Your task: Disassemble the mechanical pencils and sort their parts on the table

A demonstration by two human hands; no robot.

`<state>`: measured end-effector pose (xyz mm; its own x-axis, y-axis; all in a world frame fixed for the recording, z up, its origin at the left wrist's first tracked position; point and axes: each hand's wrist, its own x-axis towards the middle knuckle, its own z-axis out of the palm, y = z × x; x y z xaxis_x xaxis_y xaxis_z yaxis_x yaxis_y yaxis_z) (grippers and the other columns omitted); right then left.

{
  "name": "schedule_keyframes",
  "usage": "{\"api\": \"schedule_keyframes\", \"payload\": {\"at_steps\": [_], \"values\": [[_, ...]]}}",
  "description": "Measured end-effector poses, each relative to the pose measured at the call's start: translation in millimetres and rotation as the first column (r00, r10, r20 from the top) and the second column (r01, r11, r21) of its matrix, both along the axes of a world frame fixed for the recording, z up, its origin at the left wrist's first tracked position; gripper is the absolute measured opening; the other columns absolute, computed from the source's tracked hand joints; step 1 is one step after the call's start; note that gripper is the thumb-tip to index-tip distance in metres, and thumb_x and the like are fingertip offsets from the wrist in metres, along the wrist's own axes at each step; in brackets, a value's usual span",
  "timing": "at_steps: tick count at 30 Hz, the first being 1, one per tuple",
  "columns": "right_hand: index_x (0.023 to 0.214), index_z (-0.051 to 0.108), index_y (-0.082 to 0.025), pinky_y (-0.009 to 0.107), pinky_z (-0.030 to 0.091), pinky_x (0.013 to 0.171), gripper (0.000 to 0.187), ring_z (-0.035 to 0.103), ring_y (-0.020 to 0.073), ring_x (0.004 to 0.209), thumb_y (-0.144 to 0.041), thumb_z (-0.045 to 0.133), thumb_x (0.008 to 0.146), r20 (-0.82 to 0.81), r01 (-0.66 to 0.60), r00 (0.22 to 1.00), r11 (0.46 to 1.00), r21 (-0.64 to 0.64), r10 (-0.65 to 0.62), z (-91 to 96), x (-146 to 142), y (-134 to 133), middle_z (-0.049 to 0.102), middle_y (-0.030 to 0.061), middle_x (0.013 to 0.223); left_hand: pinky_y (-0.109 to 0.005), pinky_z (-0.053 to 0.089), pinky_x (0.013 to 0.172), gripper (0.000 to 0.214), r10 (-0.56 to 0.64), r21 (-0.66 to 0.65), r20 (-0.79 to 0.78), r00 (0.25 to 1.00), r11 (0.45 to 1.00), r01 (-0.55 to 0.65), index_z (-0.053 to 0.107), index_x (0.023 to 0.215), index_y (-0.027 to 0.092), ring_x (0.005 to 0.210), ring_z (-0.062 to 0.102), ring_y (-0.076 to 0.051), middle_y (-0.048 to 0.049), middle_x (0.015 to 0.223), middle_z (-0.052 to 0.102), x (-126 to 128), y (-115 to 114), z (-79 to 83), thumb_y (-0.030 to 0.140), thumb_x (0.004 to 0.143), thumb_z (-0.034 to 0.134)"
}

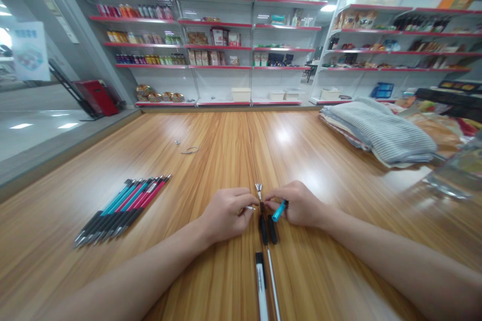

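Both bare forearms reach in from the lower corners and meet at the middle of the wide wooden tabletop (113, 261), wrists low, knuckles up. The left hand (225, 213) is curled, its fingers (244, 195) pinched on a small silvery metal part (251, 207) that pokes out toward the other hand. The right hand (297, 204) is curled likewise, its fingers clenched around a short turquoise plastic pen barrel (279, 210) that slants down and left out of the grip. Between the two hands a thin silver pen tip (258, 188) stands out, and just below lie two short black grip sleeves (268, 229), side by side on the wood. Nearer the body lie a white pen barrel with a black end (261, 286) and a thin white refill tube (274, 283). Well to the left lies a row of turquoise and pink pens with black grips (122, 206). A folded grey striped cloth (384, 133) lies far right.
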<state>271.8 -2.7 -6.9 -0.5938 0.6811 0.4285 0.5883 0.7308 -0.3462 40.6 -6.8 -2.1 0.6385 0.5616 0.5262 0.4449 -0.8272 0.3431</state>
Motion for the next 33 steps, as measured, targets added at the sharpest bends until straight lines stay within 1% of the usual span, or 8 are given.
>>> {"api": "schedule_keyframes", "payload": {"at_steps": [5, 9, 12, 14, 19, 21, 27, 33], "values": [[0.111, 0.060, -0.019, 0.021, 0.041, 0.056, 0.032, 0.060, 0.0127, 0.058, -0.028, 0.060, 0.080, -0.041, 0.132, 0.990, 0.991, 0.011, -0.132, 10.2, -5, -9, 0.068, 0.0012, 0.072, -0.020, 0.043, 0.055, 0.024, 0.009, 0.045, 0.103, 0.995, 0.999, -0.014, 0.060, 0.108, 0.017, 0.057, 0.057, -0.009, -0.0005, 0.071, 0.064, -1, -7, 6.3, 0.019, 0.085, 0.053], [0.115, 0.056, -0.016, 0.023, 0.045, 0.062, 0.035, 0.064, 0.0157, 0.074, -0.029, 0.054, 0.083, -0.049, 0.081, 0.996, 0.995, 0.051, -0.078, 22.1, -9, -18, 0.069, 0.0062, 0.092, -0.019, 0.045, 0.055, 0.034, 0.010, 0.068, 0.094, 0.996, 0.998, -0.016, 0.056, 0.114, 0.018, 0.055, 0.058, -0.009, -0.0005, 0.075, 0.066, 1, -8, 4.1, 0.033, 0.085, 0.060], [0.117, 0.055, -0.015, 0.027, 0.047, 0.073, 0.033, 0.064, 0.0183, 0.087, -0.026, 0.048, 0.087, -0.010, 0.011, 1.000, 0.998, 0.066, -0.011, 26.1, -10, -22, 0.066, 0.0092, 0.105, -0.018, 0.044, 0.056, 0.024, -0.009, 0.052, 0.114, 0.993, 0.999, 0.003, 0.057, 0.112, 0.020, 0.058, 0.059, -0.008, -0.0015, 0.080, 0.068, 2, -6, 1.5, 0.026, 0.089, 0.056], [0.116, 0.055, -0.015, 0.028, 0.046, 0.075, 0.030, 0.063, 0.0186, 0.088, -0.024, 0.044, 0.089, 0.013, -0.013, 1.000, 0.998, 0.068, 0.012, 26.3, -10, -23, 0.066, 0.0098, 0.106, -0.019, 0.043, 0.057, 0.020, -0.008, 0.038, 0.117, 0.993, 0.999, 0.003, 0.058, 0.109, 0.020, 0.061, 0.059, -0.009, -0.0019, 0.083, 0.068, 2, -5, 1.4, 0.021, 0.089, 0.054], [0.100, 0.059, -0.015, 0.026, 0.042, 0.065, 0.020, 0.058, 0.0152, 0.071, -0.024, 0.042, 0.092, -0.029, 0.024, 0.999, 0.994, 0.104, -0.021, 21.6, -10, -20, 0.063, 0.0057, 0.080, -0.022, 0.039, 0.056, 0.011, 0.032, 0.021, 0.115, 0.993, 0.999, -0.035, 0.058, 0.096, 0.016, 0.061, 0.054, -0.010, -0.0024, 0.076, 0.062, 0, -6, 4.7, 0.021, 0.088, 0.053], [0.098, 0.059, -0.015, 0.026, 0.041, 0.063, 0.017, 0.056, 0.0145, 0.068, -0.024, 0.045, 0.092, -0.079, 0.055, 0.996, 0.990, 0.131, -0.045, 19.0, -10, -17, 0.062, 0.0050, 0.078, -0.023, 0.036, 0.056, 0.009, 0.050, 0.013, 0.113, 0.992, 0.999, -0.052, 0.057, 0.090, 0.016, 0.059, 0.050, -0.010, -0.0012, 0.070, 0.056, -1, -6, 5.7, 0.022, 0.088, 0.051], [0.105, 0.057, -0.017, 0.026, 0.045, 0.070, 0.017, 0.060, 0.0154, 0.079, -0.022, 0.046, 0.093, -0.155, 0.027, 0.988, 0.989, 0.146, -0.004, 14.9, -8, -11, 0.065, 0.0068, 0.091, -0.025, 0.026, 0.052, 0.017, 0.057, 0.008, 0.116, 0.992, 0.998, -0.058, 0.049, 0.074, 0.017, 0.053, 0.037, -0.009, 0.0022, 0.061, 0.043, -3, -4, 4.3, 0.019, 0.090, 0.046], [0.106, 0.059, -0.017, 0.025, 0.046, 0.067, 0.018, 0.061, 0.0143, 0.075, -0.023, 0.048, 0.094, -0.181, 0.009, 0.983, 0.980, 0.197, 0.027, 9.4, -4, -8, 0.067, 0.0058, 0.088, -0.026, 0.022, 0.052, 0.021, 0.054, -0.015, 0.126, 0.991, 0.998, -0.053, 0.043, 0.070, 0.017, 0.052, 0.032, -0.009, 0.0039, 0.059, 0.037, -3, -2, 3.8, 0.019, 0.091, 0.046]]}}
